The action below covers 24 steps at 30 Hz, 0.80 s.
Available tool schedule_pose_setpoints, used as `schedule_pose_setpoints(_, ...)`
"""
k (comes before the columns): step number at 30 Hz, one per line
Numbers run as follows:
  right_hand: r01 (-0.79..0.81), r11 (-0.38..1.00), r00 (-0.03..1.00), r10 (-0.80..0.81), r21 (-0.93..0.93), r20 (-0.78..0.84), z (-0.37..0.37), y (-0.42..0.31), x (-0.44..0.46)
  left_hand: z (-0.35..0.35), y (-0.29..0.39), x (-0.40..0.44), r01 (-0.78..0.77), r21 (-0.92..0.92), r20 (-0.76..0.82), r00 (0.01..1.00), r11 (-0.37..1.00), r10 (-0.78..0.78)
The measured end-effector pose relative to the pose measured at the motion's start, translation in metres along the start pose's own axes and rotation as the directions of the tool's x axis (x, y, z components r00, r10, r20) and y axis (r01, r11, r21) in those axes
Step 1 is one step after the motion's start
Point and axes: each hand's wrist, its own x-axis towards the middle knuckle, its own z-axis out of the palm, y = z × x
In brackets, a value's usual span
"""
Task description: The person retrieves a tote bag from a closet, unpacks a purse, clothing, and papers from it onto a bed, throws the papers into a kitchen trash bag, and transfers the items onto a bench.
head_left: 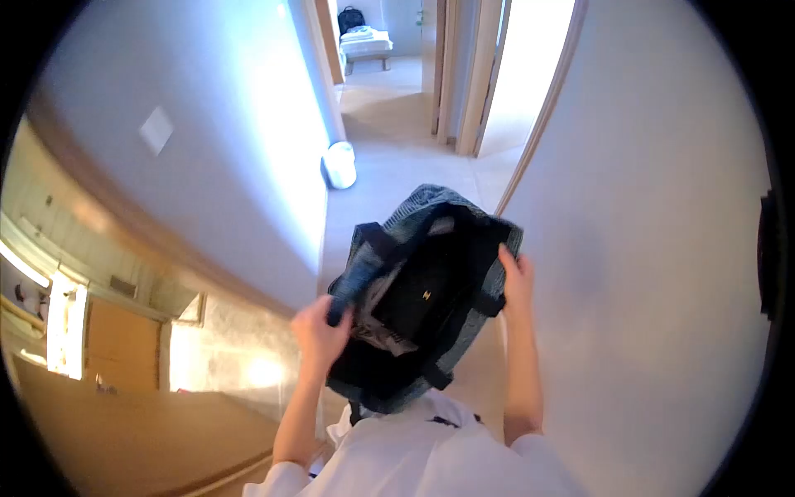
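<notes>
A dark blue-grey tote bag (424, 199) is held in front of my body, its wide mouth facing up at me. My left hand (320, 335) is closed on the bag's near-left rim, by a strap. On the opposite side, my right hand (517, 277) grips the rim with the thumb over the edge. Inside lies a flat black item (410, 302) bearing a small gold mark. Beside it is a crumpled greyish wrapper or bag (385, 338); what it contains I cannot tell. Dark straps hang around the bag's mouth.
I am in a narrow hallway between a left wall (207, 124) and a right wall (646, 248). A white bin (340, 166) stands on the floor along the left. Ahead are doorways and a low bench (367, 46) with a black backpack (351, 18). A lit room opens at lower left.
</notes>
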Motion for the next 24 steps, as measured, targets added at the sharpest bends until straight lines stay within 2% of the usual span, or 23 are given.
schedule_pose_setpoints(1,-0.038,0.996,0.998,0.042,0.079,-0.045,0.011,0.008,0.031,0.028,0.005,0.022,-0.124,-0.030,0.029,0.992,0.992,0.125)
schedule_pose_setpoints(3,-0.048,0.987,0.999,0.047,-0.151,-0.014,0.016,0.002,0.083,0.079,0.016,0.087,-0.265,-0.012,0.175,0.949,0.964,0.263)
schedule_pose_setpoints(4,0.001,0.896,1.000,-0.005,-0.444,-0.009,0.018,-0.004,0.103,0.089,0.020,0.128,-0.313,-0.007,0.013,0.950,0.950,0.313)
schedule_pose_setpoints(5,0.227,0.942,0.973,-0.233,-0.247,0.008,0.029,0.001,0.131,0.102,0.020,0.167,-0.266,0.086,0.014,0.964,0.960,0.266)
schedule_pose_setpoints(7,0.241,0.961,0.965,-0.252,-0.136,-0.069,0.036,-0.011,0.194,0.155,0.019,0.223,-0.389,0.047,-0.093,0.915,0.920,0.392)
schedule_pose_setpoints(9,0.294,0.795,0.923,-0.380,-0.531,-0.057,0.054,0.002,0.273,0.230,0.019,0.272,-0.454,0.090,0.169,0.884,0.886,0.436)
schedule_pose_setpoints(10,0.246,0.790,0.958,-0.287,-0.562,0.015,0.047,0.034,0.330,0.272,0.007,0.304,-0.416,0.096,0.240,0.892,0.904,0.384)
schedule_pose_setpoints(11,0.083,0.902,0.992,-0.114,-0.425,-0.048,0.052,0.021,0.361,0.291,0.017,0.345,-0.409,0.068,0.219,0.896,0.910,0.386)
schedule_pose_setpoints(13,0.229,0.906,0.924,-0.317,-0.356,-0.212,0.047,0.022,0.396,0.305,0.013,0.372,-0.433,0.048,0.183,0.890,0.900,0.418)
schedule_pose_setpoints(14,0.186,0.952,0.951,-0.237,-0.242,-0.201,0.034,0.018,0.417,0.322,0.017,0.392,-0.399,0.070,0.267,0.890,0.914,0.369)
schedule_pose_setpoints(15,0.139,0.956,0.954,-0.199,-0.258,-0.224,0.036,0.014,0.430,0.338,0.021,0.406,-0.390,0.054,0.312,0.881,0.919,0.355)
schedule_pose_setpoints(17,0.067,0.965,0.962,-0.129,-0.252,-0.241,0.048,-0.009,0.481,0.377,0.042,0.454,-0.405,-0.057,0.295,0.866,0.913,0.403)
schedule_pose_setpoints(18,0.164,0.947,0.948,-0.229,-0.277,-0.221,0.042,-0.002,0.515,0.399,0.049,0.477,-0.409,-0.093,0.302,0.857,0.908,0.417)
schedule_pose_setpoints(19,0.206,0.946,0.929,-0.269,-0.250,-0.254,0.056,0.025,0.499,0.402,0.016,0.462,-0.431,-0.140,0.288,0.844,0.891,0.453)
schedule_pose_setpoints(22,0.131,0.948,0.892,-0.241,-0.292,-0.382,0.057,0.016,0.605,0.470,0.039,0.569,-0.464,-0.236,0.302,0.800,0.854,0.518)
schedule_pose_setpoints(24,0.111,0.967,0.828,-0.217,-0.228,-0.518,0.049,0.025,0.647,0.507,0.053,0.618,-0.524,-0.285,0.361,0.717,0.802,0.597)
